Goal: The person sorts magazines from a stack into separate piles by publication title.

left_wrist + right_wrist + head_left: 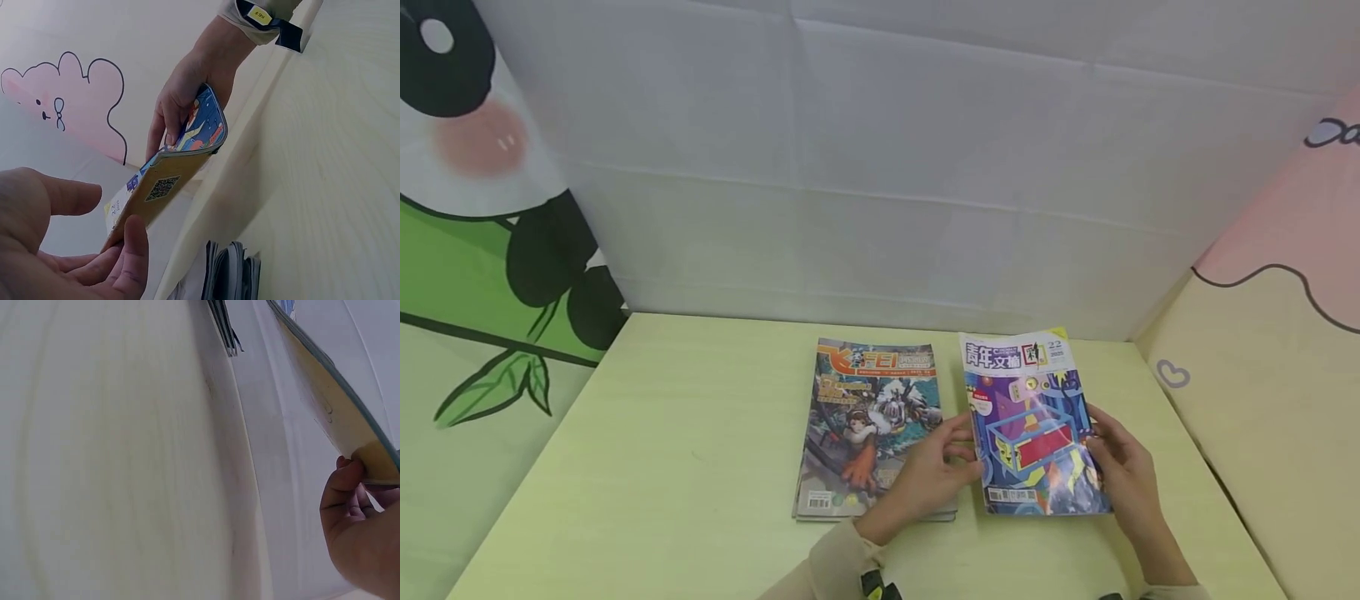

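Observation:
A magazine (1037, 425) with a colourful purple and blue cover is held tilted above the table. My right hand (1127, 471) grips its right edge, thumb on the cover and fingers behind. The left hand (928, 475) is at the opposite edge, its fingertips touching the back near the border and its thumb apart from the cover. From the left wrist, the tan back of the magazine (181, 172) shows a QR code and a bowed lower edge. Beside it lies a stack of magazines (880, 417), the top one picturing a fantasy figure; my left forearm covers its lower right corner.
The pale yellow table (662, 450) extends to the left of the stack. A whitish cloth wall (865, 167) stands behind it, with printed cartoon panels at the left and right sides. Straps with small tags (259, 15) circle the wrists.

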`<state>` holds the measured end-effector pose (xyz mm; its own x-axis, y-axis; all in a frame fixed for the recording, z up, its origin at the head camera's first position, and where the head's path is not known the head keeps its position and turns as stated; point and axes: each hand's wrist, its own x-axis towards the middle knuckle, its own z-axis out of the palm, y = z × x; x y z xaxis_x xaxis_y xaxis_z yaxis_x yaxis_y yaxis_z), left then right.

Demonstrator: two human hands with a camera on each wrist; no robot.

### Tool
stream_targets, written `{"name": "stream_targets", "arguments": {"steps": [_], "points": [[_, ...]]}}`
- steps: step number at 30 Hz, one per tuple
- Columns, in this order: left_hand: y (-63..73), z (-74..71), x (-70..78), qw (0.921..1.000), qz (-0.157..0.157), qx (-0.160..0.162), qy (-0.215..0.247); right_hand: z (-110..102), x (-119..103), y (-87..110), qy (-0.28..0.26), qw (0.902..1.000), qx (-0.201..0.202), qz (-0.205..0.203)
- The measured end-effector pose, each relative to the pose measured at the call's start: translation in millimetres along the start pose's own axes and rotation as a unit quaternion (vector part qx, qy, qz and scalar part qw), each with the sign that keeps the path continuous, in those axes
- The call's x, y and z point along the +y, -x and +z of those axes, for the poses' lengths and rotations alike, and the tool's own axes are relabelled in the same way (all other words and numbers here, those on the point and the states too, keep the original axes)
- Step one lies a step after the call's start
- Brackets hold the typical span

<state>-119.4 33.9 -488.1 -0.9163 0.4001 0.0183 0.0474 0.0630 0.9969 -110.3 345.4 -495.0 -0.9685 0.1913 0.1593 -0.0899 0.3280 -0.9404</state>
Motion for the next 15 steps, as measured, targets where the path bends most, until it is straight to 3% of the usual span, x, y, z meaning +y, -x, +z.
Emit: {"name": "stream_targets", "arguments": {"steps": [6, 15], "points": [[-1.7, 3.1, -1.2, 0.9997, -0.003, -0.016, 0.02, -5.3, 2.8, -0.4, -0.04, 0.9991, -0.002, 0.013], [-4.6, 8.1, -3.3, 0.9977, -0.013, -0.032, 0.058, -10.6, 5.9, -2.7, -0.026, 0.9991, -0.005, 0.033]]}}
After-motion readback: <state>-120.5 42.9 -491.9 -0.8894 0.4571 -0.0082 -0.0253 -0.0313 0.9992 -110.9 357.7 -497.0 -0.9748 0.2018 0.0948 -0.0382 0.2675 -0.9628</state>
